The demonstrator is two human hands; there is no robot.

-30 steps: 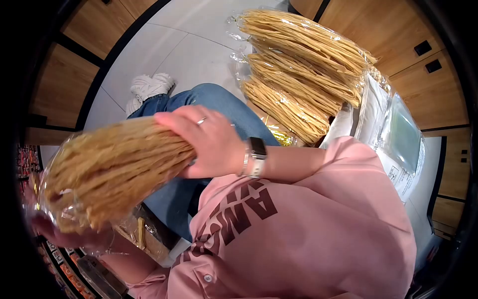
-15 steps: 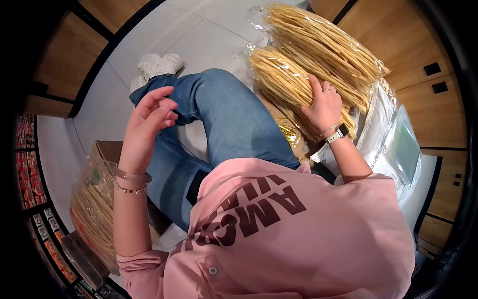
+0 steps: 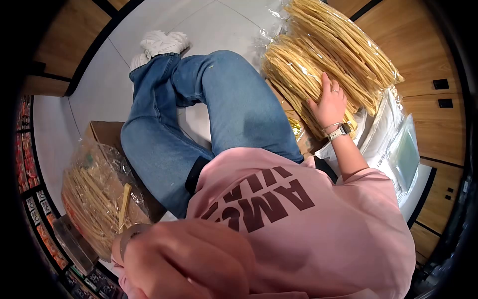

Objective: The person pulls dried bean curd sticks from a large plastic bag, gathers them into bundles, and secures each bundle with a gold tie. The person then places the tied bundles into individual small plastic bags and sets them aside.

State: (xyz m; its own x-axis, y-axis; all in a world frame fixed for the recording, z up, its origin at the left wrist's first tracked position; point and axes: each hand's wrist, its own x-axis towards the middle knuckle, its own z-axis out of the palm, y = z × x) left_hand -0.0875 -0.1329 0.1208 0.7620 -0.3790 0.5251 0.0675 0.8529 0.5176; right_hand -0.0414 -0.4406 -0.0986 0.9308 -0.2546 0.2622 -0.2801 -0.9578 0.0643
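My right hand (image 3: 329, 105) lies with its fingers apart on a clear plastic bag of long yellow dried sticks (image 3: 294, 70), which look like dried bean curd sticks. A second bag of the same sticks (image 3: 343, 37) lies beside it, on the far side. Close under the camera, my left hand (image 3: 189, 259) is large and blurred, bent back over the pink shirt; its fingers cannot be made out. Near the left wrist is an opened clear bag of paler sticks (image 3: 92, 204), with one thicker stick (image 3: 124, 207) on top.
A cardboard box (image 3: 104, 130) stands by my left leg. White packages (image 3: 383, 134) lie beyond my right forearm, with a clear greenish sheet (image 3: 404, 154) on them. Wooden cabinets (image 3: 418, 55) line the right side, and shelves of packets (image 3: 27, 159) the left.
My left hand has swung from above my knee back toward the camera. The right hand stays on the bag, its fingers shifted slightly. The view has tilted, showing more of the left bag.
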